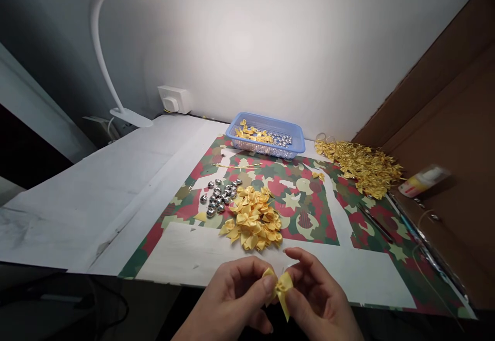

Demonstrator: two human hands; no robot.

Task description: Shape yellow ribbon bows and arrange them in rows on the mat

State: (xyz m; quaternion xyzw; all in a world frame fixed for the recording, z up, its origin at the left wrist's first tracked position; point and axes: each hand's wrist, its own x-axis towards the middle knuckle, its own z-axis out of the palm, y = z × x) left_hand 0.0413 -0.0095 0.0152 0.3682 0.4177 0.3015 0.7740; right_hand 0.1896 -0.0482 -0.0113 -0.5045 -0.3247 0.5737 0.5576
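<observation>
A small yellow ribbon bow (284, 287) is held at the table's front edge between both hands. My left hand (243, 294) pinches one side of it between thumb and forefinger. On the other side, the thumb and fingers of my right hand (315, 294) grip the bow, with the forefinger partly raised. Just beyond the hands lies a heap of yellow bows (253, 217). Several silver jingle bells (218, 197) are scattered at the left of that heap.
A blue basket (266, 150) with bows and bells stands by the wall. Finished-looking yellow bows pile up (367, 168) at the right, near a bottle (421, 180) and dark tweezers (375, 222). Gold ties (240, 166) lie behind the bells. A white lamp (100, 47) lights the table.
</observation>
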